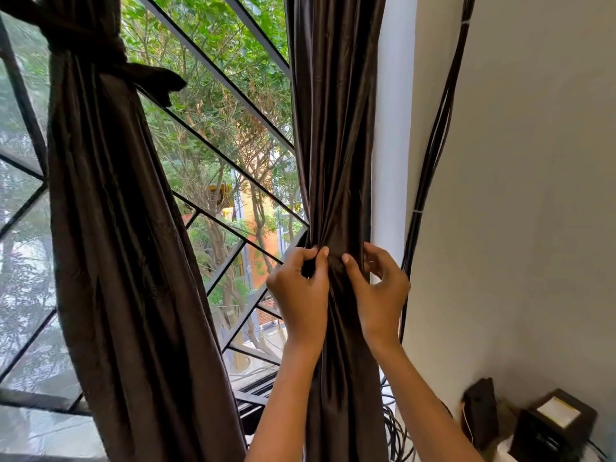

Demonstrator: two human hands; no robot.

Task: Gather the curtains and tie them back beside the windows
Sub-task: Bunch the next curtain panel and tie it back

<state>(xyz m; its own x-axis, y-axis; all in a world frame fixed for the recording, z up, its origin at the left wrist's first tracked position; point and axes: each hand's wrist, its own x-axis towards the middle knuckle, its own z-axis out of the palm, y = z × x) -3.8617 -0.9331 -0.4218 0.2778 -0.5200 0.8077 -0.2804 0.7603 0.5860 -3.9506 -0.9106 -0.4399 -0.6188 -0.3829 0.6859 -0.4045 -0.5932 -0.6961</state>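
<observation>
- left curtain (110, 228) already gathered and knotted with its tie (100, 58).
- right curtain (336, 145) bunched beside the wall, not yet tied.
- left hand (300, 288) and right hand (380, 288) pinch its folds.

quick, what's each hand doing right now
Left hand: pinching the right curtain.
Right hand: fingers curled at the same curtain, thumb on it.

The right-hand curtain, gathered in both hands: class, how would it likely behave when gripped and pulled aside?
The right-hand curtain probably handles floppy: it falls in soft folds and bunches where the left hand and right hand pinch it. Its sheen suggests it may slip. Hanging full-length, it likely drags somewhat.
</observation>
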